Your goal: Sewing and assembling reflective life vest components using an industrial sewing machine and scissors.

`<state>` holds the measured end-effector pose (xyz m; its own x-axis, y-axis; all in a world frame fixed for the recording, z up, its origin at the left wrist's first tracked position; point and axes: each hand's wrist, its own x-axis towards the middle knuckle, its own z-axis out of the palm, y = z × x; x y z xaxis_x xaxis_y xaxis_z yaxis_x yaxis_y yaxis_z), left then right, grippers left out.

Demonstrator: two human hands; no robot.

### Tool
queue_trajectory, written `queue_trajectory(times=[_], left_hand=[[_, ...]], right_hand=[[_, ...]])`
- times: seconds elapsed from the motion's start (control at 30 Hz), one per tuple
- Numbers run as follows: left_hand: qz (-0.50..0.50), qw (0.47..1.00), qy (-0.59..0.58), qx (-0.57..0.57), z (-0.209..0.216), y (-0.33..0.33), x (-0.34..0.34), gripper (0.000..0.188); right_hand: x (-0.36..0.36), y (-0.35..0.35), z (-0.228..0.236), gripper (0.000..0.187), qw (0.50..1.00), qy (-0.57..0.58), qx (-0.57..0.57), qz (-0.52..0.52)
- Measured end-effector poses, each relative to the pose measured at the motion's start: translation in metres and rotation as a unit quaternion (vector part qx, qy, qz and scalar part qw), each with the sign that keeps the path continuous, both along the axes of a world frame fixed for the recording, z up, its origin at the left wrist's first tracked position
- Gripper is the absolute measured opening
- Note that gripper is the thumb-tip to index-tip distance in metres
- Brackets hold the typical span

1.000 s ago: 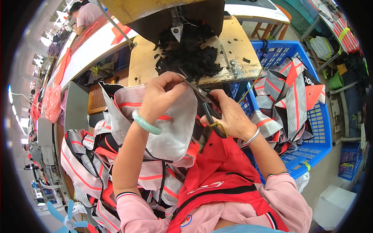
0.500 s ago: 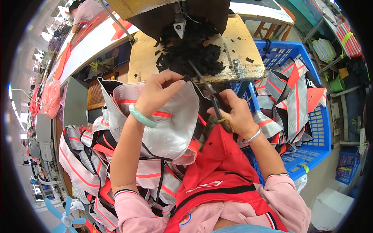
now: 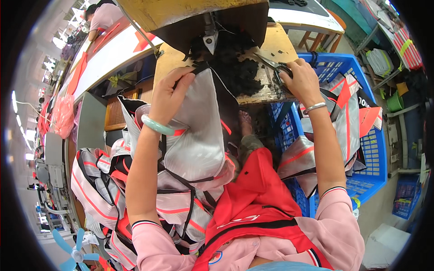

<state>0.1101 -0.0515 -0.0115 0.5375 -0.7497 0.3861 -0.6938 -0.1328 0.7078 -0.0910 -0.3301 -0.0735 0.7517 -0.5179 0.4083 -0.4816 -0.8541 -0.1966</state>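
My left hand (image 3: pixel 168 94), with a pale green bangle at the wrist, pinches the upper edge of a silvery grey fabric piece (image 3: pixel 196 140) with black binding and coral stripes. The piece hangs down from my fingers toward my lap. In my right hand (image 3: pixel 304 81) is a pair of dark-handled scissors (image 3: pixel 275 64), held over the right part of a worn wooden board (image 3: pixel 278 38). The blades point up and left, apart from the fabric. Black fabric scraps (image 3: pixel 237 67) are heaped on the board under a machine head (image 3: pixel 194 20) with a pointed metal part.
Grey, black and coral fabric pieces (image 3: pixel 92 194) are piled at my left. A blue plastic basket (image 3: pixel 377 153) with similar pieces stands at my right. A red apron (image 3: pixel 253 194) covers my lap. Another person (image 3: pixel 104 18) leans over a long white table (image 3: pixel 97 63) at the far left.
My right hand has moved up and right with the scissors, away from the fabric edge, onto the board. My left hand has shifted slightly up and left, pulling the fabric straighter.
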Motion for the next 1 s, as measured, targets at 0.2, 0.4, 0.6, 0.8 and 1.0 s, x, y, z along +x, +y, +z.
queue_trajectory(times=[0.2, 0.4, 0.6, 0.8, 1.0], left_hand=[[-0.004, 1.0, 0.006, -0.004, 0.003, -0.014, 0.012, 0.024], [0.012, 1.0, 0.013, 0.006, 0.002, -0.02, 0.019, 0.024], [0.007, 1.0, -0.023, 0.011, 0.01, -0.017, 0.013, 0.026], [-0.116, 0.97, 0.024, 0.211, 0.039, -0.017, -0.023, 0.021], [-0.289, 0.925, -0.061, 0.241, 0.034, -0.061, -0.061, 0.02]], right_hand=[[-0.001, 0.02, -0.001, 0.029, 0.992, -0.111, 0.015, 0.06], [-0.007, 0.023, 0.006, 0.025, 0.985, -0.145, 0.012, 0.088], [-0.012, 0.03, 0.019, 0.021, 0.978, -0.188, -0.014, 0.092], [-0.014, 0.131, 0.064, 0.012, 0.904, -0.182, 0.029, 0.386], [0.009, 0.199, 0.053, 0.011, 0.955, 0.084, -0.102, 0.267]])
